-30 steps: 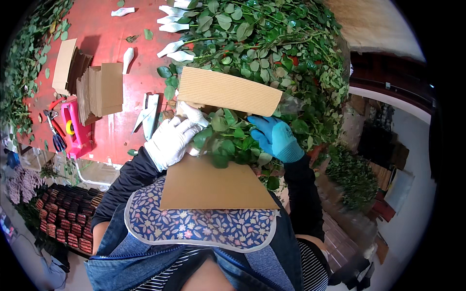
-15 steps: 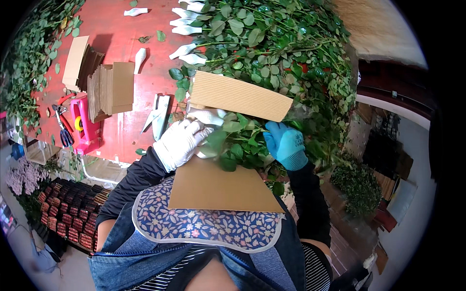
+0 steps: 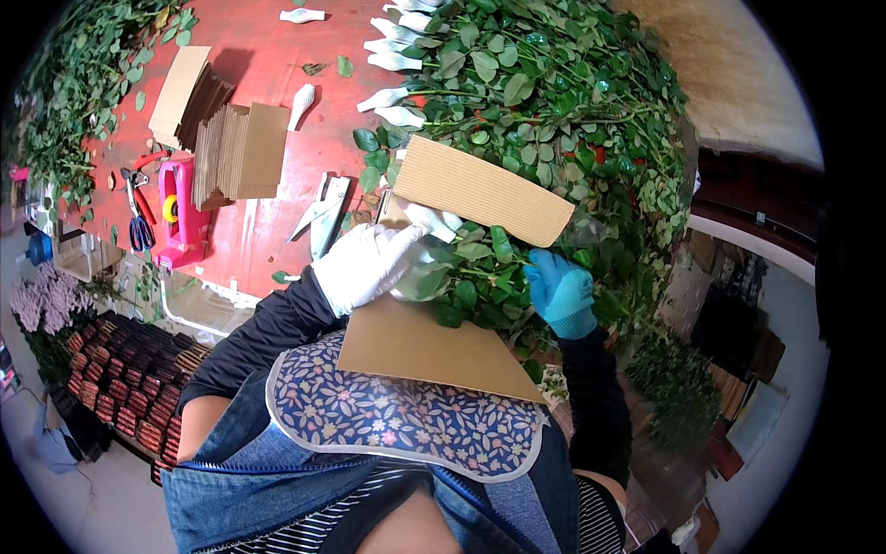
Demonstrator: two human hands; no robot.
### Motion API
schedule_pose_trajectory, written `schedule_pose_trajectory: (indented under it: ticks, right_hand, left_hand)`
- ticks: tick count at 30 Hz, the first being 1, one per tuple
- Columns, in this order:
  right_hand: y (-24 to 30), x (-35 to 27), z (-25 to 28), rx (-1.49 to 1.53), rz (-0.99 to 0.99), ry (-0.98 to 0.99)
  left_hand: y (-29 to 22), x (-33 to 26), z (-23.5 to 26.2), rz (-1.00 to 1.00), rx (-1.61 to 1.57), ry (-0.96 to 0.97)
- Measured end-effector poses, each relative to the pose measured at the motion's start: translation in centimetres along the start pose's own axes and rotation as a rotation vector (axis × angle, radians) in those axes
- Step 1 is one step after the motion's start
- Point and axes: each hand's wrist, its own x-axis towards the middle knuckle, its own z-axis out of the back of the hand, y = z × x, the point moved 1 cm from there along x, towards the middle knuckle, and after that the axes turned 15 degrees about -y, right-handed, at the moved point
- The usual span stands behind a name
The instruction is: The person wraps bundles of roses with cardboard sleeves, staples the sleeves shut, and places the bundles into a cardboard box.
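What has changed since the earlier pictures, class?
The right hand has drawn its outstretched fingers back rightward beside the leaves. The table sits farther right because the view turned. No release shows. The left hand stays at the white sleeve; the cardboard stack stays put.

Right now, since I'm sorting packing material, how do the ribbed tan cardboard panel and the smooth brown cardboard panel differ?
Surface: the ribbed tan cardboard panel shows fine parallel ridges; the smooth brown cardboard panel shows none.
Shape: the ribbed panel looks like a narrow strip; the smooth panel looks broader.
Place: the ribbed panel is farther from the person; the smooth panel is nearer, by the blue floral apron.
Shared: both are brownish cardboard.
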Motion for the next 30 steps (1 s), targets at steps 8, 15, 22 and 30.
schedule_pose_trajectory:
  ticks: [8, 15, 22, 30]
  right_hand:
    - [-0.5, -0.1, -1.1, 0.106, -0.006, -0.005]
    - [-1.0, 0.2, -1.3, 0.168, -0.010, 0.013]
    - [-0.9, 0.9, -0.9, 0.315, -0.091, -0.033]
    - [-3.7, 0.9, 4.6, 0.292, -0.056, -0.053]
  left_hand:
    - [0.6, -0.1, -1.0, 0.011, -0.035, -0.018]
    - [-0.4, 0.5, 0.0, -0.084, 0.105, -0.113]
    - [-0.1, 0.4, -0.1, -0.116, 0.039, 0.022]
    - [-0.3, 0.2, -0.2, -0.082, 0.121, 0.076]
